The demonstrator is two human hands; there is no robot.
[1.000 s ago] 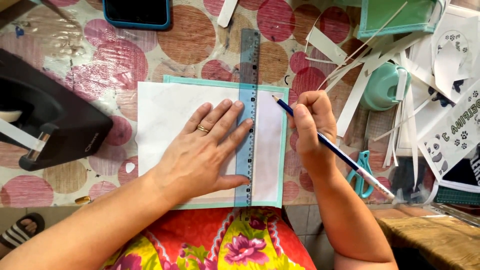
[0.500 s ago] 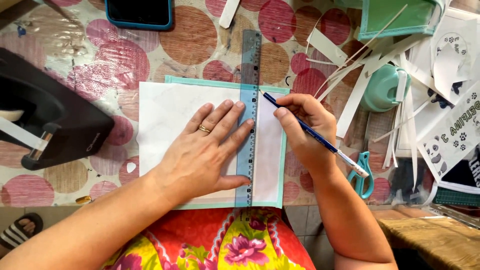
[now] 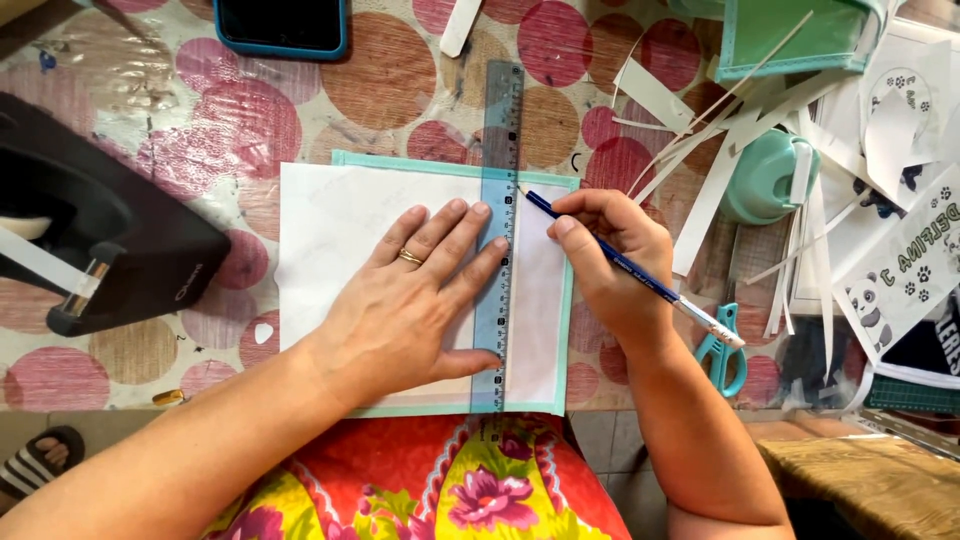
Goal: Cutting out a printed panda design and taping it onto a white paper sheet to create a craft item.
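— Pressing down with my left hand (image 3: pixel 415 300), fingers spread flat and apart; that grip closes on nothing, it only lies on the white sheet (image 3: pixel 330 235) and the ruler (image 3: pixel 497 230).

— Where exactly does it touch the ruler?

— My fingertips (image 3: pixel 497 243) reach its left edge, and my thumb lies across it lower down. The ruler is see-through blue-grey and runs straight up and down the sheet, its top end sticking out past the paper onto the spotted cloth of the worktop (image 3: pixel 400 80).

— And your other hand?

— My right hand (image 3: pixel 610 265) has its grip pinched together on a blue pencil (image 3: pixel 640 280), thumb and first fingers clamped near the point. The tip sits at the ruler's right edge, close to the sheet's top. The shaft slants away down to the right, past my wrist.

— What is under the white sheet?

— A slightly larger turquoise sheet (image 3: pixel 568 300); only its border shows, at the top, right and bottom. Both lie at the near edge of the worktop, just above my flowered lap.

— Anything close by?

— A black tape dispenser (image 3: pixel 110 240) to the left, well apart from the paper. Turquoise-handled scissors (image 3: pixel 722 350) lie just right of my right wrist, with white paper strips (image 3: pixel 710 190) scattered above them. A phone in a blue case (image 3: pixel 283 25) sits at the far edge.
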